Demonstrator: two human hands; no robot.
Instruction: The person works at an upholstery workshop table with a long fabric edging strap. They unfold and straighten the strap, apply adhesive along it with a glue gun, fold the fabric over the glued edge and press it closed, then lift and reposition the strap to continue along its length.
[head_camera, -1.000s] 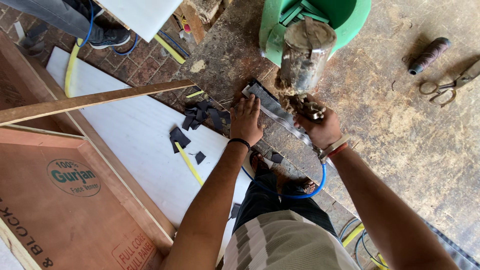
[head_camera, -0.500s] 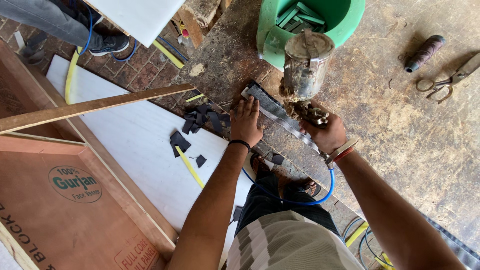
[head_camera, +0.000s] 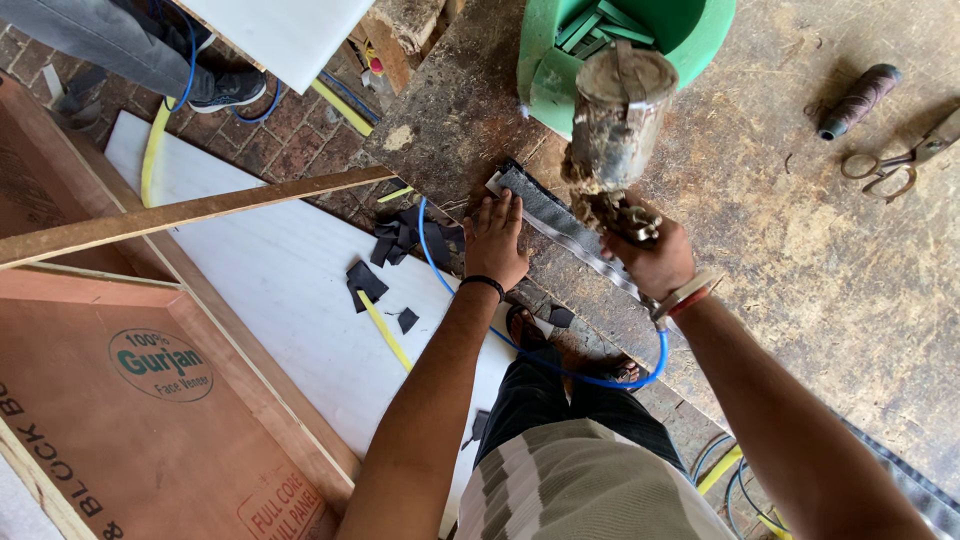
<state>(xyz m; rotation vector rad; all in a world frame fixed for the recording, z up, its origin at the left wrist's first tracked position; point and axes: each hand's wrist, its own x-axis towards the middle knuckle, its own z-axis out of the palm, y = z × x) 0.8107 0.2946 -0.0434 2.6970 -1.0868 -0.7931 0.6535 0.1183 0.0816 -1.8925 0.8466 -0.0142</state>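
My left hand (head_camera: 497, 238) lies flat with fingers spread, pressing down the near end of a long dark grey strip (head_camera: 548, 208) that rests on the stained wooden workbench (head_camera: 800, 260). My right hand (head_camera: 655, 258) grips a crusted spray gun with a dirty metal cup (head_camera: 618, 115) held just above the strip. A blue air hose (head_camera: 560, 370) loops from the gun down past my legs.
A green bucket (head_camera: 700, 30) with green pieces stands at the bench's back. A spool of thread (head_camera: 858, 100) and scissors (head_camera: 900, 160) lie at right. On the floor are a white board (head_camera: 290, 280) with black scraps, a wooden batten (head_camera: 190, 212), plywood sheets (head_camera: 150, 420), and another person's shoe (head_camera: 225, 90).
My left hand has slid a little along the strip and flattened. The spray gun in my right hand has shifted slightly over the strip, and the blue hose now shows beside my left hand.
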